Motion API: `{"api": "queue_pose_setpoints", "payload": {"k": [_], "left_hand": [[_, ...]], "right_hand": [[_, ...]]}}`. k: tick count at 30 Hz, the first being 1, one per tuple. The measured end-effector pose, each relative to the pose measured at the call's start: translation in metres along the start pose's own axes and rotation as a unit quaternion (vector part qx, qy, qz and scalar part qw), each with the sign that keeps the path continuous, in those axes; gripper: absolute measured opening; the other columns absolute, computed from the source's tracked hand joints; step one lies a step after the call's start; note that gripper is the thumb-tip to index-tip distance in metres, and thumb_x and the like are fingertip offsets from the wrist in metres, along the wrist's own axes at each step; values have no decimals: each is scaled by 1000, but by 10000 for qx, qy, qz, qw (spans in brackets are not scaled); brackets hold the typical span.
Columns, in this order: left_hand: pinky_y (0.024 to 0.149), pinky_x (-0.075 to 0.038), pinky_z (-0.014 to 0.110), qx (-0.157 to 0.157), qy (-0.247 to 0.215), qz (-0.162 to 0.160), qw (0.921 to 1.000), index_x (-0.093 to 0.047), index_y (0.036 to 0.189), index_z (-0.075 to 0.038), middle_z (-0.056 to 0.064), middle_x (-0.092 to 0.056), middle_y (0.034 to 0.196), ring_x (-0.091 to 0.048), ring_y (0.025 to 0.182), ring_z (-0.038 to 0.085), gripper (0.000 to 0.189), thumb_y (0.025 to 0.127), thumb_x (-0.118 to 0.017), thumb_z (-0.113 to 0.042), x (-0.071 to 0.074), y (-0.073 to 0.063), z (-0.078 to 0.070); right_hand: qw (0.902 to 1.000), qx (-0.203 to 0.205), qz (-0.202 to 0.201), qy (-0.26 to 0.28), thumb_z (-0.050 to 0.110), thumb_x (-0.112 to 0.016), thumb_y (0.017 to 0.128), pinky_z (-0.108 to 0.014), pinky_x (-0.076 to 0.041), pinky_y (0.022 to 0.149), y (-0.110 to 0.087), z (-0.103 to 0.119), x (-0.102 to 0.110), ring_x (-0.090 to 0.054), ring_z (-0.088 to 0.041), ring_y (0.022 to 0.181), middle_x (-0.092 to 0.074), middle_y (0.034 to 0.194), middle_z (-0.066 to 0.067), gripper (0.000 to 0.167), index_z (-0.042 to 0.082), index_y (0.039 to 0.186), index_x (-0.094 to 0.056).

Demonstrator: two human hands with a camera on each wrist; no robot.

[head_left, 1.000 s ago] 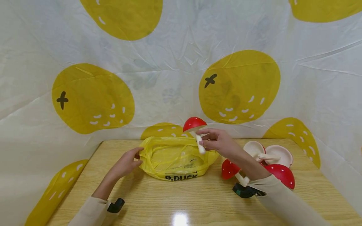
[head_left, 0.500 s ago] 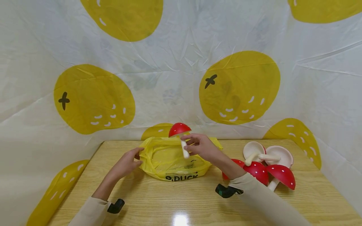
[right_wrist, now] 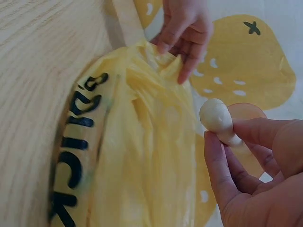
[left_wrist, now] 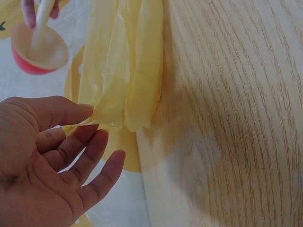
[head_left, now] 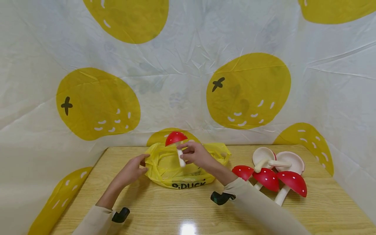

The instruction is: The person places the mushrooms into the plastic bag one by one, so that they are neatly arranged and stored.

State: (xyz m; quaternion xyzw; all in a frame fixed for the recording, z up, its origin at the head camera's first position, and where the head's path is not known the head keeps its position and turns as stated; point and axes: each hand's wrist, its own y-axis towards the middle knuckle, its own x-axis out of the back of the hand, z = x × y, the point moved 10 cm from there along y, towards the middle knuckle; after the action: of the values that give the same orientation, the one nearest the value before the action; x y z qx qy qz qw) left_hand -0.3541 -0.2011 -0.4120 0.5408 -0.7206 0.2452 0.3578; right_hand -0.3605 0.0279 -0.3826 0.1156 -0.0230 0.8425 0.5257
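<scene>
A yellow plastic bag (head_left: 182, 166) printed with black letters lies open on the wooden table (head_left: 164, 209). My left hand (head_left: 133, 168) pinches the bag's left rim between thumb and fingers; the left wrist view shows that rim (left_wrist: 120, 94) held at the thumb (left_wrist: 57, 111). My right hand (head_left: 195, 156) grips the white stem of a red toy mushroom (head_left: 175, 138) with white dots, cap up, just above the bag's opening. In the right wrist view the stem's rounded end (right_wrist: 216, 118) sticks out between my fingers, above the bag (right_wrist: 142, 156).
Several more toy mushrooms (head_left: 271, 171), red-capped with white stems, lie in a cluster on the table's right side. A white sheet with big yellow fruit shapes (head_left: 248, 89) walls in the table at the back and sides.
My right hand has carried the red mushroom leftward and a little down, from above the bag's right edge to over its opening. The left hand has kept its hold on the rim.
</scene>
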Motion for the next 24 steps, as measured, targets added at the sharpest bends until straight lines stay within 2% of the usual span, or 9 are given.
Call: {"api": "queue_pose_setpoints", "payload": {"k": [10,19,24], "left_hand": [[80,-56,36,-65,45,-102,9999,-47,145,8,20,-64,117,-62,111,35,54,94,-65,2,2,2,0],[79,-55,36,-68,105,-134,9998,-48,145,8,18,-64,116,-62,109,33,54,94,-66,2,3,3,-1],[80,-55,37,-67,158,-153,9997,-49,144,8,18,-65,115,-62,108,33,54,93,-67,2,3,3,-1]], "right_hand": [[9998,-167,-28,-141,1,-66,96,-45,-60,82,12,-11,-24,-69,-23,94,-69,111,-18,29,4,125,-70],[9992,-328,-151,-152,0,-68,95,-51,-59,82,18,-17,-40,-69,-23,88,-69,104,-17,27,5,121,-71],[9994,-258,-219,-1,-2,-68,94,-51,-59,80,22,-20,-47,-68,-25,88,-68,104,-20,25,1,119,-71]]}}
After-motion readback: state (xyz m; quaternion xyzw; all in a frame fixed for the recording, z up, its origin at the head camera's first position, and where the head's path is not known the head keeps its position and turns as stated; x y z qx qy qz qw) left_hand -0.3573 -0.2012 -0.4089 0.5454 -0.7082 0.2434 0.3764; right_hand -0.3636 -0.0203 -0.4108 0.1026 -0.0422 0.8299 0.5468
